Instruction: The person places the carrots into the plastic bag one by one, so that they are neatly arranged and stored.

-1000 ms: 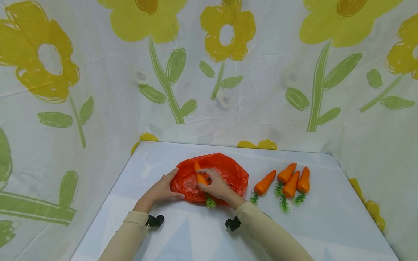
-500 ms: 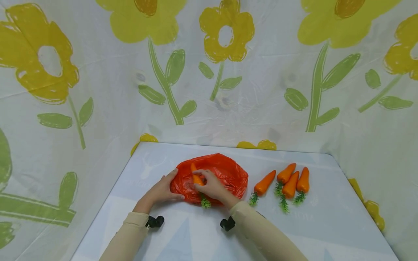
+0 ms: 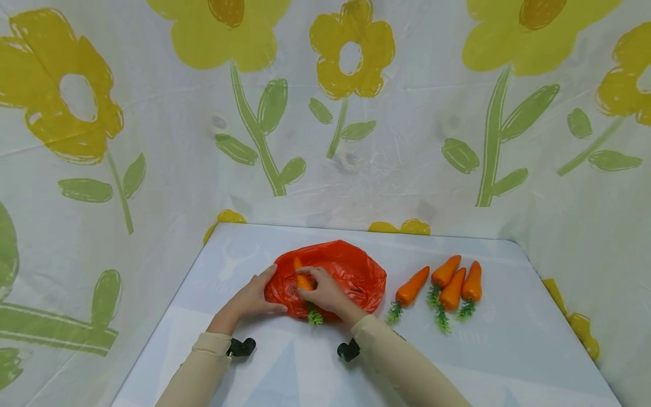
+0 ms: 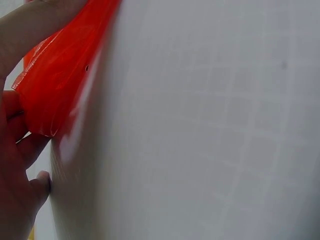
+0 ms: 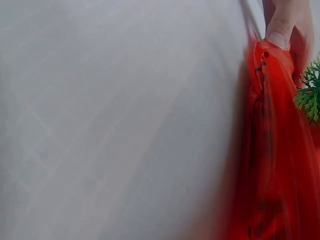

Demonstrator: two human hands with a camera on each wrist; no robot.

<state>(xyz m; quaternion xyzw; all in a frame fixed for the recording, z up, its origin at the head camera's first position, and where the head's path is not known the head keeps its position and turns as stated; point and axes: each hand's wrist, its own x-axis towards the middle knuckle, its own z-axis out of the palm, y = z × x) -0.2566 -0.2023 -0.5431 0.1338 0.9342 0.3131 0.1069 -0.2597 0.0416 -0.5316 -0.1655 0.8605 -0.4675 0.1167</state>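
The right hand [image 3: 326, 290] and its carrot [image 3: 303, 282] have shifted slightly left over the red bag [image 3: 358, 268]. The left hand [image 3: 254, 295] holds the bag's left edge between thumb and fingers; the right pinches the carrot, leaves [image 3: 315, 316] at the bag's near edge. Leaves catching there could drag the plastic inward; that edge stands in their way. Farther right, four loose carrots [image 3: 413, 286] lie on the table [image 3: 519, 350]
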